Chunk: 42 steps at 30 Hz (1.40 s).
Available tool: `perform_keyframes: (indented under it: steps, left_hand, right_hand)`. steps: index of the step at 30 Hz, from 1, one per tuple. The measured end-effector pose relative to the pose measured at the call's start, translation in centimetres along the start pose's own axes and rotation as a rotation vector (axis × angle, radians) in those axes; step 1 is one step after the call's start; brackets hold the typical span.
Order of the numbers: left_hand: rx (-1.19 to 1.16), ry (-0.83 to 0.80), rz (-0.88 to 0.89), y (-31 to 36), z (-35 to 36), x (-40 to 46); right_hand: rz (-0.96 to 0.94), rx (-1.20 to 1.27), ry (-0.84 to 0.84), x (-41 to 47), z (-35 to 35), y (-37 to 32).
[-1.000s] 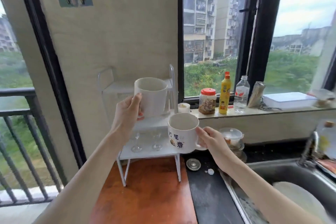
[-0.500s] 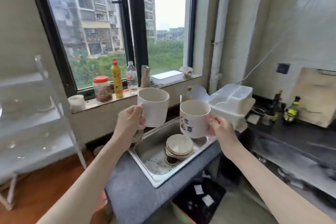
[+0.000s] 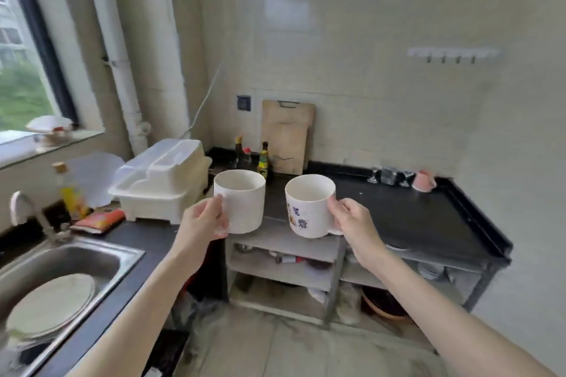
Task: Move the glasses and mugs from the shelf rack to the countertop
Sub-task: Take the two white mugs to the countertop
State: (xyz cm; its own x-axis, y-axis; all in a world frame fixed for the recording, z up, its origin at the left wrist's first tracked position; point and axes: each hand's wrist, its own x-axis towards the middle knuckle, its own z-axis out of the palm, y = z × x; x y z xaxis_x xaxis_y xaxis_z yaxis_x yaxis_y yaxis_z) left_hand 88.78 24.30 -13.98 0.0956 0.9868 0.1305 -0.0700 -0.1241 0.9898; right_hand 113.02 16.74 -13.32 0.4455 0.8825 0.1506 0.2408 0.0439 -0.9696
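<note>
My left hand point(image 3: 203, 219) grips a plain white mug point(image 3: 242, 203) by its side, upright in the air. My right hand point(image 3: 349, 219) holds a white mug with printed characters point(image 3: 307, 208) by its handle, also upright. Both mugs hang in front of the black countertop point(image 3: 428, 217), near its left front edge. At the back of that countertop stand several small glasses point(image 3: 389, 176) and a pink mug point(image 3: 424, 180). The shelf rack is out of view.
A white lidded dish box point(image 3: 162, 180) sits left of the mugs. A steel sink point(image 3: 70, 266) with stacked plates point(image 3: 52, 306) lies at lower left, beside a tap and an oil bottle point(image 3: 69, 190). Sauce bottles point(image 3: 263, 159) and a wooden cutting board point(image 3: 286, 135) stand against the back wall.
The view has swung right from the shelf rack, past the sink, to the black countertop. Both hands have carried their mugs along, with the same grips.
</note>
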Motion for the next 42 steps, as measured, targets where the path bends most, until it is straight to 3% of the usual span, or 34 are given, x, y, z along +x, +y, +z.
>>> perform_keyframes:
  steps: [9, 16, 24, 28, 36, 42]
  left_hand:
    - [0.017, -0.349, -0.093, -4.4, 21.3, 8.6]
    - [-0.01, -0.498, -0.17, -9.5, 34.3, 18.1]
    - [0.009, -0.556, -0.313, -13.0, 47.7, 29.8]
    - [0.149, -0.649, -0.377, -16.9, 52.5, 34.1]
    - [0.268, -0.422, -0.558, -25.4, 61.3, 41.5]
    - [0.399, -0.368, -0.649, -29.7, 64.6, 46.0]
  right_hand:
    - [0.073, 0.012, 0.301, 8.5, -15.5, 7.3]
    - [0.125, -0.032, 0.42, 19.6, -23.4, 12.8]
    - [0.213, -0.052, 0.515, 32.5, -29.4, 17.7]
    - [0.266, -0.057, 0.535, 37.9, -32.3, 21.6]
    - [0.432, -0.105, 0.41, 50.6, -36.2, 32.2]
    - [0.516, -0.117, 0.287, 57.7, -38.0, 37.6]
